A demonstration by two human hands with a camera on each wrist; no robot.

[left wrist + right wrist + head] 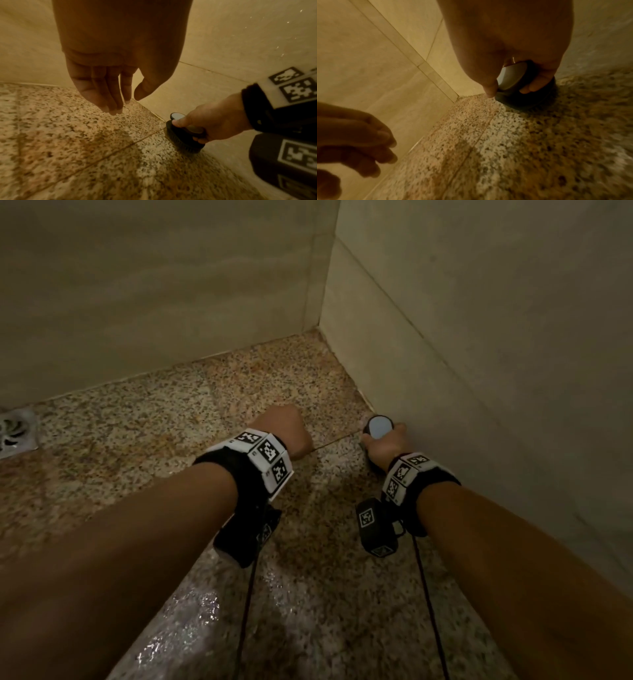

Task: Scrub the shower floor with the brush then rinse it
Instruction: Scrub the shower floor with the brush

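Your right hand point(211, 120) wraps thumb and fingers round the black oval scrub brush with a white top point(184, 135), bristles down on the speckled granite shower floor point(164, 412) beside the beige tiled wall point(479, 337). Your left hand point(109, 81) hangs relaxed, empty. Only the head view shows the metal drain point(15, 431).

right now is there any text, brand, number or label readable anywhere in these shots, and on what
None: no word, brand or number can be read in any view.
Wristbands: only black-and-white square code patterns, no letters.
Brush in the right hand: its pale round cap shows no print.
Left hand, wall tiles, floor and drain: no markings.
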